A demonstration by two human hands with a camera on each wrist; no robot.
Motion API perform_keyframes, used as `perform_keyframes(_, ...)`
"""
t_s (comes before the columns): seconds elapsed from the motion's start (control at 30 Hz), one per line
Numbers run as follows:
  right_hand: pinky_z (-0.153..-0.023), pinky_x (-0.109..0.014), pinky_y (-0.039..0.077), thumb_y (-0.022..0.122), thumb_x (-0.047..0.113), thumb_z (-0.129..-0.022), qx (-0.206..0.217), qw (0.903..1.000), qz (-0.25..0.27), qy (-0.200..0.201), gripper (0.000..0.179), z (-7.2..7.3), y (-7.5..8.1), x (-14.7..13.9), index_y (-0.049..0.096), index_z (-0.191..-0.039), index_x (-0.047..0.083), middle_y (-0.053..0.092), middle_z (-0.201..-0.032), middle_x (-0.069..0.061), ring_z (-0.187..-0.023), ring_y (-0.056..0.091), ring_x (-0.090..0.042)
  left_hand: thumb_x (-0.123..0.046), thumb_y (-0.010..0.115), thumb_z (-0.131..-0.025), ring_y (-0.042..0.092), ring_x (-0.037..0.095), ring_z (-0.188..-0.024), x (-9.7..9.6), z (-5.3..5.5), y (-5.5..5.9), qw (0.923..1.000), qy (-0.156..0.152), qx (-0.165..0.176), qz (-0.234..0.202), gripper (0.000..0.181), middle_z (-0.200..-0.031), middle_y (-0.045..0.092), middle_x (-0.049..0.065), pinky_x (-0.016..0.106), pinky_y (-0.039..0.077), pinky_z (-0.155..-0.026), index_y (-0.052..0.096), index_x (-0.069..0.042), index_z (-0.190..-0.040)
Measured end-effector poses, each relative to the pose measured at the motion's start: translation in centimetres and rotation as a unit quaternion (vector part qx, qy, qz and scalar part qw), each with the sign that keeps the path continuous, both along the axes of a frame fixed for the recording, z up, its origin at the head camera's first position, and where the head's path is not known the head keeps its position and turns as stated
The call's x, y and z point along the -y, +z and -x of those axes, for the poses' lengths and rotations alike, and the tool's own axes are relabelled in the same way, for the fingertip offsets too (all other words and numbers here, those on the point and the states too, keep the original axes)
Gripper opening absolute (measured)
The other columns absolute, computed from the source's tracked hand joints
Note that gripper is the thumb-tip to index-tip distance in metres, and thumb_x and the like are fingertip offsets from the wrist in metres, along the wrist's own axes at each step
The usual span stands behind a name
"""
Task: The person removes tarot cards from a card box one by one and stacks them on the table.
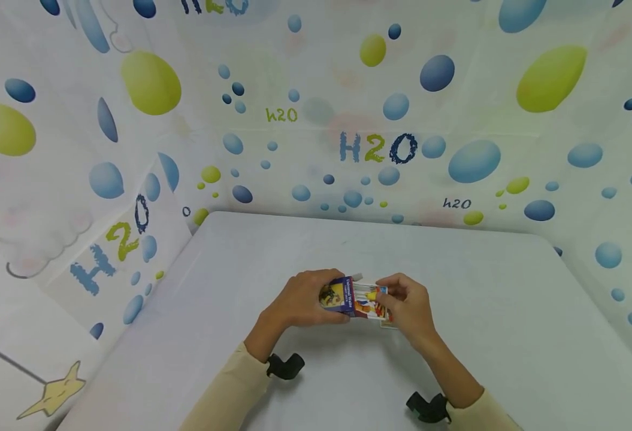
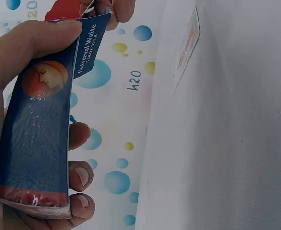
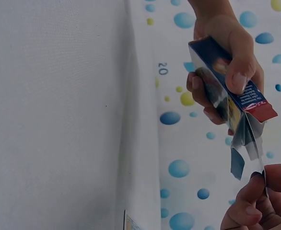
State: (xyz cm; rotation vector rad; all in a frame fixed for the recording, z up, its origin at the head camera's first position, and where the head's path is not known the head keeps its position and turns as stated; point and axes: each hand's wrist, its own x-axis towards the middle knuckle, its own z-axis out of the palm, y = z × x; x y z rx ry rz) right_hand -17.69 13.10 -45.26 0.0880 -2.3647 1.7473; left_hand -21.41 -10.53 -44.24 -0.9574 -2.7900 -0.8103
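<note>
My left hand (image 1: 301,299) grips a blue tarot card box (image 1: 337,296) above the white table, thumb on one side and fingers round the other. "Universal Waite Tarot Deck" is printed on it, and its red and blue end flaps stand open in the left wrist view. At that open end, my right hand (image 1: 414,308) pinches a thin, colourfully printed card (image 1: 366,307) between thumb and fingers. The card's edge lines up with the box mouth. Whatever is inside the box is hidden. One more card (image 2: 189,45) lies on the table below the right hand.
The white table (image 1: 316,383) spreads out on all sides of the hands. Behind it and to the left hang white sheets (image 1: 316,72) with blue and green dots and "H2O" lettering. A black wrist camera (image 1: 286,366) is strapped to the left wrist, another (image 1: 428,408) to the right.
</note>
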Motion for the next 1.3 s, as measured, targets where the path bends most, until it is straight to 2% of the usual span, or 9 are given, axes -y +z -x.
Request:
perform_keyframes(0.17, -0.068, -0.025, 0.053, 0.068, 0.001, -0.089, 0.003, 0.9999, 0.002, -0.015, 0.011, 0.0, 0.4, -0.3, 0.072, -0.099, 0.004, 0.067, -0.093, -0.013, -0.082, 0.062, -0.025, -0.06, 0.079, -0.073, 0.057, 0.011, -0.096, 0.2, 0.2, 0.0, 1.0, 0.009, 0.003, -0.002, 0.073, -0.114, 0.069, -0.007, 0.033, 0.051, -0.082, 0.061, -0.023, -0.133)
perform_keyframes(0.53, -0.064, -0.026, 0.055, 0.067, 0.0, -0.089, 0.001, 0.9997, 0.022, -0.015, 0.005, 0.2, 0.4, -0.7, 0.071, -0.093, 0.0, 0.068, -0.093, -0.014, -0.078, 0.062, -0.023, -0.058, 0.081, -0.072, 0.057, 0.011, -0.091, 0.8, 0.5, 0.0, 0.9997, 0.019, 0.011, -0.005, 0.072, -0.109, 0.068, -0.007, 0.031, 0.049, -0.077, 0.061, -0.022, -0.133)
perform_keyframes(0.8, -0.057, -0.028, 0.052, 0.065, -0.004, -0.086, -0.002, 0.9985, 0.054, -0.007, 0.004, 0.1, 0.4, -0.7, 0.066, -0.084, -0.007, 0.065, -0.082, -0.014, -0.066, 0.057, -0.023, -0.057, 0.08, -0.073, 0.057, 0.011, -0.09, 1.0, 0.8, 0.1, 0.9997, 0.019, -0.002, -0.014, 0.071, -0.11, 0.069, -0.007, 0.031, 0.049, -0.077, 0.062, -0.021, -0.133)
perform_keyframes(1.13, -0.069, -0.024, 0.052, 0.067, -0.002, -0.086, -0.036, 0.9978, 0.04, 0.037, 0.011, 0.4, -0.1, -0.5, 0.072, -0.095, -0.002, 0.065, -0.087, -0.015, -0.076, 0.061, -0.02, -0.058, 0.08, -0.073, 0.057, 0.011, -0.091, 0.9, 0.5, 0.4, 0.9997, 0.014, 0.006, -0.018, 0.07, -0.109, 0.068, -0.008, 0.032, 0.049, -0.077, 0.062, -0.023, -0.131)
perform_keyframes(1.3, -0.07, -0.026, 0.053, 0.068, 0.004, -0.088, -0.046, 0.9984, 0.016, 0.029, 0.007, 0.5, -0.4, -0.4, 0.074, -0.092, 0.002, 0.068, -0.085, -0.01, -0.077, 0.062, -0.022, -0.059, 0.079, -0.073, 0.057, 0.011, -0.094, 0.6, 0.4, 0.2, 0.9998, 0.013, 0.009, -0.01, 0.072, -0.113, 0.068, -0.007, 0.032, 0.05, -0.08, 0.061, -0.023, -0.133)
